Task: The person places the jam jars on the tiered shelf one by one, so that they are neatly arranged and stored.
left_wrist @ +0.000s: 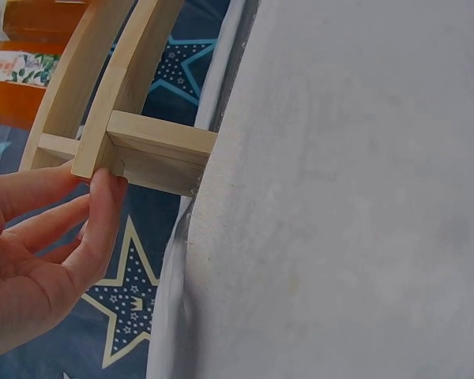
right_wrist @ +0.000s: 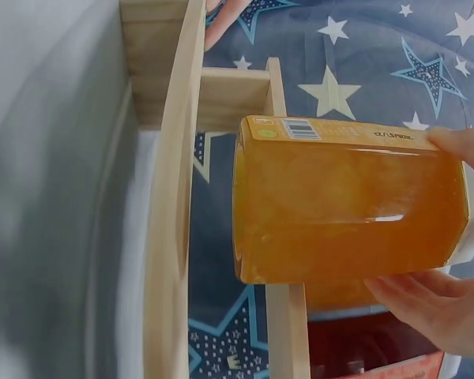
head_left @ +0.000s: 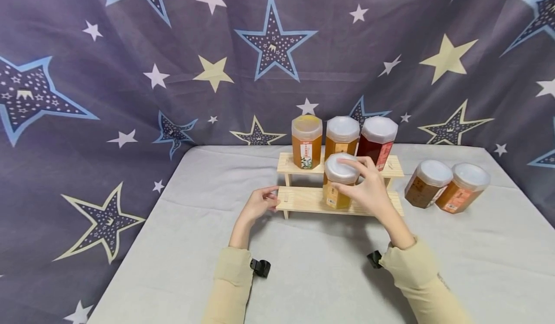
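My right hand [head_left: 368,189] grips a jar of amber honey [head_left: 333,196] near its white lid, with thumb and fingers on opposite sides. In the right wrist view, a gap shows between the base of this honey jar [right_wrist: 347,205] and the lower board [right_wrist: 170,205] of a two-step wooden rack. At the rack's left end, my left hand [head_left: 260,202] pinches the corner of the lower board [left_wrist: 99,146]. Three jars stand on the upper board [head_left: 284,164]: an orange-amber one [head_left: 306,150], another amber one [head_left: 341,141], and a dark red one [head_left: 368,146].
Right of the rack, a brown jar [head_left: 422,191] and an orange jar [head_left: 455,199] stand side by side on the grey cloth-covered table [head_left: 173,256]. A star-patterned curtain [head_left: 182,40] hangs behind and along the left side.
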A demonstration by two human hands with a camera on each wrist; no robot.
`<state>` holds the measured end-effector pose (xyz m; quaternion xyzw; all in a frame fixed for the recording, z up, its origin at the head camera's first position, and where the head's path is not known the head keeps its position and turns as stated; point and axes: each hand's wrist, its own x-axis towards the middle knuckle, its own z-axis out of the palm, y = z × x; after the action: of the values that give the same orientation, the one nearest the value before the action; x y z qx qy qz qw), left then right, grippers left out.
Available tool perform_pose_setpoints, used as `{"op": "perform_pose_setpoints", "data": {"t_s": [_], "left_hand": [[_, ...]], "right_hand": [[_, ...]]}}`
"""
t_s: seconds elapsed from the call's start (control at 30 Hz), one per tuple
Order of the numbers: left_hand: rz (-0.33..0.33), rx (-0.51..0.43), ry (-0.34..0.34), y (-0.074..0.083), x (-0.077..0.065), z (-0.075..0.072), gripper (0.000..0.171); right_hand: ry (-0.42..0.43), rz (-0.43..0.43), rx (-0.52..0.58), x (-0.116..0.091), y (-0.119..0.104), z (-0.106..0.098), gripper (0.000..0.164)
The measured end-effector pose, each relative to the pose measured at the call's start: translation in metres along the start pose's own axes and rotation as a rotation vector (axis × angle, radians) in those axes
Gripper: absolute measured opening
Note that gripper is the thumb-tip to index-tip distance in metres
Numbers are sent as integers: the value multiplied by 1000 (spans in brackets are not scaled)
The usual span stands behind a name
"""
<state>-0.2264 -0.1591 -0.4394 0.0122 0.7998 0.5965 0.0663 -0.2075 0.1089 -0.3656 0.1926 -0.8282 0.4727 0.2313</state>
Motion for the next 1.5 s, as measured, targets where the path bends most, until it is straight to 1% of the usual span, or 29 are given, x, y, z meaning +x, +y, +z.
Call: {"op": "perform_pose_setpoints", "data": {"t_s": [0.17, 0.3, 0.37, 0.6, 0.67, 0.7, 0.77, 0.93, 1.0, 1.13, 1.3, 1.5], "left_hand": [[-5, 2, 5, 1, 0, 1, 44], [-22, 1, 10, 0, 0, 0, 45], [-18, 5, 7, 1, 0, 0, 45], [-13, 9, 4, 2, -1, 0, 44], [-9, 11, 1, 3, -1, 0, 44], [-4, 7, -1, 4, -2, 0, 44], [-6, 5, -6, 11, -6, 0, 44], [-11, 0, 8, 10, -4, 1, 44], [-7, -4, 14, 2, 1, 1, 44], [-3, 4, 9, 3, 0, 1, 44], [-26, 1, 13, 2, 1, 1, 45], [-18, -6, 10, 1, 2, 1, 44]], "right_hand": [[1, -46, -13, 4, -5, 11, 51], [-31, -43, 6, 7, -9, 19, 51], [-42, -38, 18, 8, -11, 23, 51], [-31, -86, 20, 11, -15, 36, 51], [-41, -85, 34, 11, -15, 40, 52], [-47, -81, 42, 11, -16, 41, 52], [-59, -74, 48, 12, -16, 44, 52], [-66, -72, 48, 13, -17, 52, 51], [-65, -73, 50, 13, -17, 55, 50], [-72, -68, 55, 11, -16, 59, 50], [-71, -70, 66, 9, -14, 65, 49], [-65, -82, 42, 8, -11, 71, 49]]}}
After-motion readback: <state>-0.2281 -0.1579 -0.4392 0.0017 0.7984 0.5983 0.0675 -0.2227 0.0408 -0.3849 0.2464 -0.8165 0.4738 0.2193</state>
